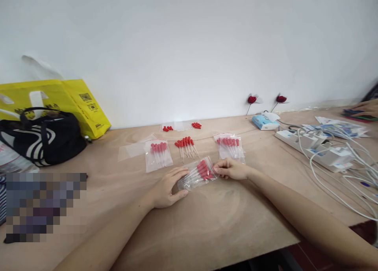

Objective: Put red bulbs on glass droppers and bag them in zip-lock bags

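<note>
A clear zip bag (193, 178) with several red-capped droppers inside lies tilted between my hands. My left hand (169, 188) grips its lower left end between thumb and fingers. At the upper right corner, by the zip edge, my right hand (232, 169) pinches the bag. Behind it lies a loose fan of red-capped droppers (186, 147). A filled bag (158, 154) rests to the left of the fan, and more filled bags (230, 147) lie to the right. Small red caps (167, 128) and another group of caps (196, 125) sit near the wall.
At the right are a white power strip (315, 149) with tangled cables, a blue tissue pack (265, 122) and plastic packets (339, 127). A black bag (59, 137) and yellow bag (91, 105) stand left. Another person's hand (367, 107) is far right.
</note>
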